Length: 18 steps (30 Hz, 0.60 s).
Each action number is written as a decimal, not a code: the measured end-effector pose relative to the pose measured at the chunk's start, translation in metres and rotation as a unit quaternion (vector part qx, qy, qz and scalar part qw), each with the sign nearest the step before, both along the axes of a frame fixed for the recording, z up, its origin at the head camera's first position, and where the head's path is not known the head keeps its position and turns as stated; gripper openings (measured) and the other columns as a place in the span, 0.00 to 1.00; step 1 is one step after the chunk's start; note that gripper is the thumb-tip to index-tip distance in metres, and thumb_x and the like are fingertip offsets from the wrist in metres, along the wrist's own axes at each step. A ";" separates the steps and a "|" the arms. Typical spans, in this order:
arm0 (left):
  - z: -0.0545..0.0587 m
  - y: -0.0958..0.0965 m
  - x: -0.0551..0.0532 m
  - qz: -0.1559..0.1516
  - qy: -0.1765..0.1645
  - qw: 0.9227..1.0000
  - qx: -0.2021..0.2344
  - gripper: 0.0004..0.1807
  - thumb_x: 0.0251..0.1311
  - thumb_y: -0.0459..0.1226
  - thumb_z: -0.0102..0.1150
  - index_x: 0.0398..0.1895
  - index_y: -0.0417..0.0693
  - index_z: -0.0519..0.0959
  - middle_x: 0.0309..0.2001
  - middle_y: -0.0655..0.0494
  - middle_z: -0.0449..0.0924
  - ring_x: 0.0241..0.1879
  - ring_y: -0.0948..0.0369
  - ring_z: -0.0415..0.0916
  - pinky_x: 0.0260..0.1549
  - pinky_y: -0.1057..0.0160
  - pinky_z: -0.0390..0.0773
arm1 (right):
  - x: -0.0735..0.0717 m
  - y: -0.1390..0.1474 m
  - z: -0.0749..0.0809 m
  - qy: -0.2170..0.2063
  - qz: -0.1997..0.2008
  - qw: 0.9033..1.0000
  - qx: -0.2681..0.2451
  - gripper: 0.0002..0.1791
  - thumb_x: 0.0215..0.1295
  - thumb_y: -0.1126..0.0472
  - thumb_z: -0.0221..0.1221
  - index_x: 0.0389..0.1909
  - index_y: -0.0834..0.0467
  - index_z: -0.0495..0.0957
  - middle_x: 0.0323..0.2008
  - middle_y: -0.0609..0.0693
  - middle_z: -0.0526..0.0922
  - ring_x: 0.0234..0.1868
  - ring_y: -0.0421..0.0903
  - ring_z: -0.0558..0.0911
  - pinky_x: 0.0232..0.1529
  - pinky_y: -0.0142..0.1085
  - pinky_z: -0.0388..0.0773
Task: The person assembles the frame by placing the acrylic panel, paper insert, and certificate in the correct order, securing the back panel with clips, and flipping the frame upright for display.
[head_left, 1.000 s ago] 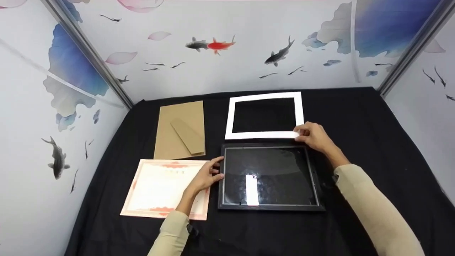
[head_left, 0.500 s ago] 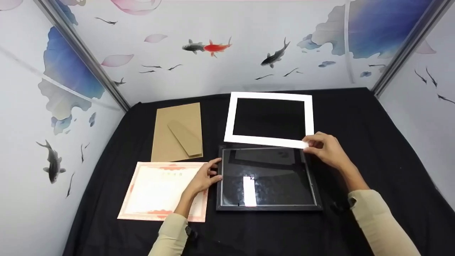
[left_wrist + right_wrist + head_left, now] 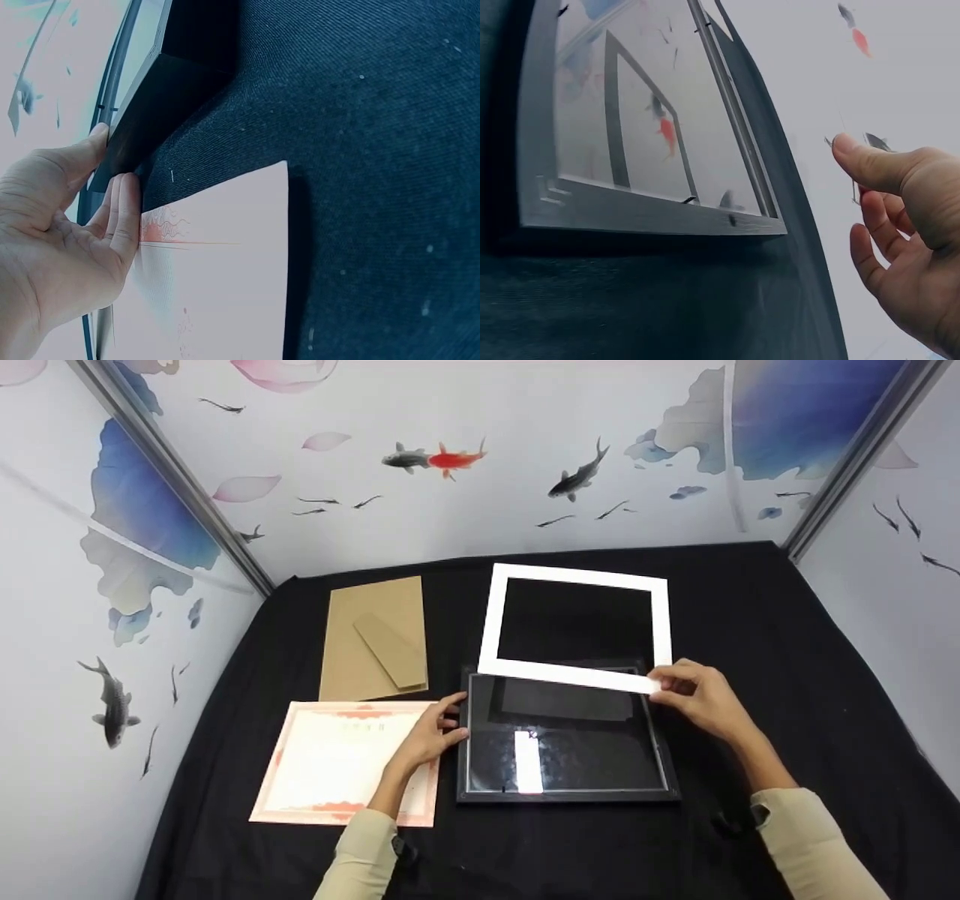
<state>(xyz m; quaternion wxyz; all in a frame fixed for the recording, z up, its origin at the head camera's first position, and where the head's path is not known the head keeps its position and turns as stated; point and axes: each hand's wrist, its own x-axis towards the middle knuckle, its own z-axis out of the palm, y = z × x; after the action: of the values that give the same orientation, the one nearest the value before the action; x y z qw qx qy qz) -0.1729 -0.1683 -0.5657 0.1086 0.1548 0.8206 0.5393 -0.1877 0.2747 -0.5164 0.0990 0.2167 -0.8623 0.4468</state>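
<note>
My right hand (image 3: 705,701) pinches the lower right corner of a white picture mat (image 3: 570,674) in the head view. The mat is held raised, its near strip overlapping the far edge of a black picture frame (image 3: 562,797). Glass (image 3: 585,754) fills the frame and mirrors the mat. My left hand (image 3: 426,739) touches the frame's left side, thumb and fingertips against its outer edge, as the left wrist view also shows with the hand (image 3: 67,225). In the right wrist view, thumb and forefinger of the right hand (image 3: 915,217) meet on the mat's thin corner.
A certificate sheet (image 3: 330,765) with a red-pink border lies left of the frame, partly under the left forearm. Behind it is a brown backing board (image 3: 341,660) with a stand flap (image 3: 394,652). Black cloth (image 3: 570,855) covers the table; printed panels (image 3: 480,510) enclose it.
My right hand has brought the mat nearer and slightly rightward, so it now overlaps the frame's far edge. My left hand stays at the frame's left side.
</note>
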 end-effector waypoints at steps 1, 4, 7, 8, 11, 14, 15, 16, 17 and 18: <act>-0.005 -0.001 -0.002 -0.001 0.002 1.000 0.001 0.33 0.57 0.25 0.60 0.66 0.36 0.61 0.54 0.29 0.64 0.48 0.37 0.69 0.44 0.46 0.72 | 0.005 -0.002 0.003 0.001 0.001 1.000 0.000 0.14 0.46 0.73 0.70 0.36 0.61 0.83 0.25 0.54 0.76 0.24 0.49 0.73 0.24 0.30 0.69; -0.011 -0.002 -0.004 0.002 0.002 1.000 0.002 0.33 0.56 0.25 0.60 0.66 0.36 0.61 0.54 0.28 0.64 0.48 0.36 0.69 0.44 0.44 0.71 | 0.016 -0.008 0.010 -0.002 0.002 1.000 0.001 0.14 0.45 0.74 0.69 0.36 0.63 0.83 0.25 0.55 0.75 0.24 0.50 0.72 0.24 0.30 0.68; -0.023 -0.003 -0.008 0.009 0.009 1.000 -0.010 0.34 0.57 0.28 0.62 0.67 0.40 0.62 0.54 0.32 0.65 0.48 0.40 0.71 0.44 0.46 0.72 | 0.022 -0.007 0.006 -0.002 0.008 1.000 0.003 0.14 0.44 0.75 0.69 0.35 0.63 0.83 0.24 0.55 0.75 0.23 0.49 0.72 0.24 0.30 0.68; -0.024 -0.003 -0.008 0.010 0.010 1.000 -0.015 0.34 0.57 0.29 0.62 0.67 0.42 0.62 0.54 0.33 0.66 0.48 0.41 0.71 0.45 0.47 0.72 | 0.025 -0.006 0.005 -0.003 0.009 1.000 0.004 0.14 0.44 0.75 0.69 0.35 0.63 0.83 0.24 0.55 0.75 0.23 0.49 0.72 0.24 0.30 0.68; -0.024 -0.003 -0.008 0.010 0.011 1.000 -0.023 0.34 0.57 0.30 0.62 0.67 0.43 0.62 0.54 0.35 0.66 0.48 0.43 0.71 0.44 0.49 0.73 | 0.032 -0.005 0.000 -0.009 0.014 1.000 0.006 0.15 0.43 0.75 0.70 0.35 0.63 0.83 0.24 0.55 0.75 0.23 0.49 0.72 0.24 0.30 0.68; -0.024 -0.003 -0.007 0.010 0.010 1.000 -0.025 0.34 0.57 0.29 0.61 0.67 0.44 0.62 0.54 0.36 0.66 0.48 0.44 0.71 0.45 0.50 0.73 | 0.036 -0.003 -0.007 -0.012 0.023 1.000 0.002 0.15 0.43 0.75 0.70 0.35 0.63 0.82 0.24 0.54 0.74 0.23 0.49 0.72 0.23 0.31 0.68; -0.024 -0.003 -0.007 0.008 0.011 1.000 -0.024 0.34 0.57 0.28 0.61 0.68 0.44 0.62 0.54 0.36 0.66 0.48 0.44 0.71 0.45 0.50 0.73 | 0.036 -0.001 -0.011 -0.011 0.026 1.000 0.000 0.15 0.43 0.75 0.70 0.35 0.62 0.83 0.24 0.54 0.74 0.23 0.49 0.72 0.23 0.31 0.67; -0.024 -0.003 -0.007 0.007 0.011 1.000 -0.023 0.34 0.57 0.28 0.61 0.68 0.44 0.62 0.54 0.36 0.66 0.48 0.45 0.71 0.45 0.50 0.72 | 0.036 0.000 -0.016 -0.010 0.029 1.000 -0.002 0.15 0.43 0.75 0.70 0.35 0.62 0.83 0.24 0.54 0.74 0.23 0.48 0.72 0.23 0.31 0.67; -0.025 -0.003 -0.008 0.005 0.014 1.000 -0.022 0.34 0.57 0.28 0.61 0.68 0.43 0.62 0.54 0.36 0.66 0.48 0.44 0.71 0.45 0.50 0.73 | 0.036 0.002 -0.020 -0.009 0.033 0.999 -0.004 0.15 0.43 0.74 0.70 0.35 0.61 0.83 0.24 0.53 0.74 0.23 0.47 0.72 0.23 0.30 0.67; -0.025 -0.003 -0.008 0.004 0.014 1.000 -0.023 0.34 0.57 0.28 0.61 0.68 0.43 0.62 0.54 0.36 0.66 0.48 0.44 0.71 0.45 0.50 0.73 | 0.035 0.004 -0.025 -0.008 0.037 0.999 -0.006 0.16 0.43 0.74 0.71 0.36 0.61 0.83 0.24 0.53 0.74 0.23 0.46 0.71 0.23 0.30 0.67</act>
<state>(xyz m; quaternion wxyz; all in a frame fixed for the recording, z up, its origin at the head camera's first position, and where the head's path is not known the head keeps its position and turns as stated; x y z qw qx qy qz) -0.1806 -0.1718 -0.5902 0.0983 0.1566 0.8347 0.5188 -0.1527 0.2790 -0.5416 0.0769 0.2440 -0.8519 0.4569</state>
